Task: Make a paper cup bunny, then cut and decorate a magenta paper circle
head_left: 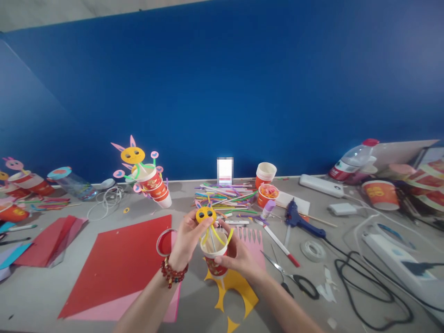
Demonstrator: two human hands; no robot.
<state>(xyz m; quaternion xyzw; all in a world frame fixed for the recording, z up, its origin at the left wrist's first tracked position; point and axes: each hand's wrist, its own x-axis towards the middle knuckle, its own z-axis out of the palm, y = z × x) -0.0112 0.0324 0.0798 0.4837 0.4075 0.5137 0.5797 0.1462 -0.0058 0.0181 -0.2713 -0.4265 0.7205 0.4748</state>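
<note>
My left hand (pixel 187 233) pinches a round yellow paper face (pixel 206 214) with dark eyes and small pink ears. A straw-like stem runs down from the face into a red and white paper cup (pixel 215 264). My right hand (pixel 239 252) is closed around the cup's right side, its thumb on the front. Yellow strips (pixel 221 239) stick up at the cup's rim. Below the cup lies a yellow sheet with round cutouts (pixel 248 291). Behind my right hand is pink paper cut into a fringe (pixel 255 238).
Red paper (pixel 114 263) and a tape ring (pixel 163 243) lie left. Stacked cup figures (pixel 152 182) stand behind. Colourful sticks (pixel 225 199) are piled at the back. Scissors (pixel 294 277), a blue glue gun (pixel 301 222), clear tape (pixel 312 250) and black cable (pixel 350 296) lie right.
</note>
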